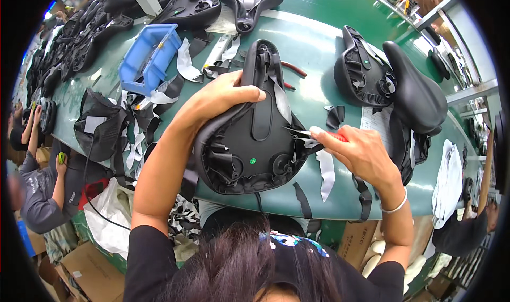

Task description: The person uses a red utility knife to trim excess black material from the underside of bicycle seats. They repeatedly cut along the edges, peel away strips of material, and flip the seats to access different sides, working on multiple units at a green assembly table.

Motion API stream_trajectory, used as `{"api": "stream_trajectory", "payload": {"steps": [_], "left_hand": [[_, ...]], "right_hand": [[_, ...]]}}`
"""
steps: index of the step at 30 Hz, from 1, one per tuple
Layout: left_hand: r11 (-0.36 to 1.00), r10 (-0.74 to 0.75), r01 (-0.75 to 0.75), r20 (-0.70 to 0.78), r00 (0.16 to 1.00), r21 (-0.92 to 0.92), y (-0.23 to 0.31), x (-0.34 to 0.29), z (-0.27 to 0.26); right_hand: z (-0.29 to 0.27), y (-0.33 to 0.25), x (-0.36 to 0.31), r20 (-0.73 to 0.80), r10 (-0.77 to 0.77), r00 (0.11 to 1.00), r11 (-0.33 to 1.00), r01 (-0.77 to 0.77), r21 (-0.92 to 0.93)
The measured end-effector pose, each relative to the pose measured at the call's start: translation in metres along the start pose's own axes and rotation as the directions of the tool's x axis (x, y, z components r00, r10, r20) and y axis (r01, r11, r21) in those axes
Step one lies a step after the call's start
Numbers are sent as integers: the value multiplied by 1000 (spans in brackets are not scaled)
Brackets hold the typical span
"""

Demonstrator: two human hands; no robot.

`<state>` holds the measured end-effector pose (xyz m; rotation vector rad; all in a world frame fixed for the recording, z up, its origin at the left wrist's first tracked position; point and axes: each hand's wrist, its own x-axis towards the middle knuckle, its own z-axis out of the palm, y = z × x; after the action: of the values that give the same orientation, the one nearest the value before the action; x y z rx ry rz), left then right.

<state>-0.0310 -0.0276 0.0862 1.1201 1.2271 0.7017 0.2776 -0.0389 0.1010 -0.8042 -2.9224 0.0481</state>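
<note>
Left hand [226,96] clamps bike seat [239,137] underside-up at table's [313,84] near edge, probably steadying it for access, while right hand [365,154] grips red-handled cutters [338,137], tips beside loose black flap [304,150]

We see a round green sticker [253,161] with pale marks on the central black saddle [239,138], another green sticker [366,61] on the upturned saddle at right [360,71], and dark printed characters [350,240] on a cardboard box [359,244].

One held saddle [241,134], one blue bin [142,44]
</note>
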Motion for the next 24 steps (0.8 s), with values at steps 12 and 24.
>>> {"api": "stream_trajectory", "payload": {"steps": [12, 24], "left_hand": [[942, 35, -138, -321, 947, -306, -53, -50, 12], [973, 197, -222, -723, 663, 61, -105, -79, 20]], "right_hand": [[53, -137, -60, 105, 613, 783, 687, -594, 418], [43, -43, 25, 17, 820, 572, 129, -213, 968]]}}
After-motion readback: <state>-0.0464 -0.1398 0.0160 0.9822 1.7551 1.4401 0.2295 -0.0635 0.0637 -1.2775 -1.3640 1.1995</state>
